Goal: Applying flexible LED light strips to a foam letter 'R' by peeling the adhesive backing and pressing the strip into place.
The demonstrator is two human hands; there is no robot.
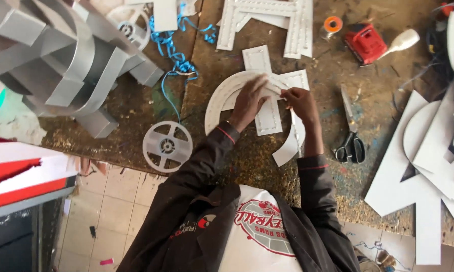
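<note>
Head view: the left hand (250, 100) lies flat on a white arc (222, 98), a curved cut-out panel on the workbench (307, 166), with its fingers spread narrow and pressing down on the top of the curve. The right hand (298, 99) is just beside it, fingertips pinched shut on a thin white strip (293, 143) that hangs from the pinch and curls down toward the person's body. The 2 hands nearly touch over the arc. Under the arc lies a white cross-shaped panel (261, 60) with dotted lines along its edges; its upper arm sticks out above the hands and its lower arm shows below them.

Black-handled scissors (350, 136) lie to the right of the right hand, apart from it, blades pointing away from the person. An empty white reel (167, 146) sits near the bench edge, left of the left forearm. Blue ribbon (179, 50) trails in loops from the top of the bench down toward the reel. Farther off at upper right are a red tool (365, 43) and a small orange spool (332, 25). Grey 3-dimensional letters (60, 55) are heaped at upper left, and flat white cut-outs (428, 151) are stacked at the right edge. More white panels (267, 20) lie at the top.
</note>
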